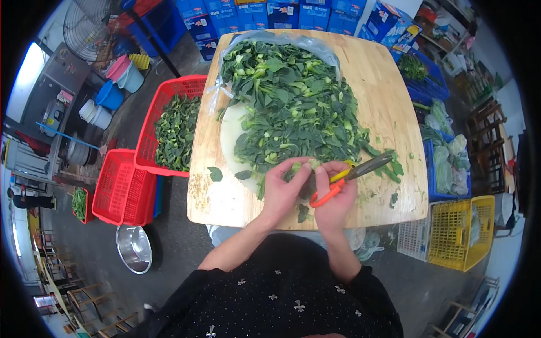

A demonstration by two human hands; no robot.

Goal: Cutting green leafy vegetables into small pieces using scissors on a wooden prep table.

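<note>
Both hands meet over the near edge of a wooden tabletop [380, 84]. My left hand [283, 186] pinches a small leafy green vegetable [313, 163] by its pale base. My right hand [336, 190] touches the same base with thumb and fingertip, and also holds scissors [338, 186] with orange and yellow handles, their dark blades pointing right. A large heap of leafy greens [296, 114] covers the middle of the table, spilling from a clear plastic bag [334, 55] at the far side. Part of a pale round board [230, 131] shows under the heap's left side.
Left of the table, a red crate [148, 135] holds more greens, beside stacked red crates [114, 186] and a steel basin [134, 249]. Blue boxes [253, 19] stand beyond the table. On the right are blue crates of bagged vegetables [448, 169] and a yellow crate [460, 232]. A person [34, 201] is far left.
</note>
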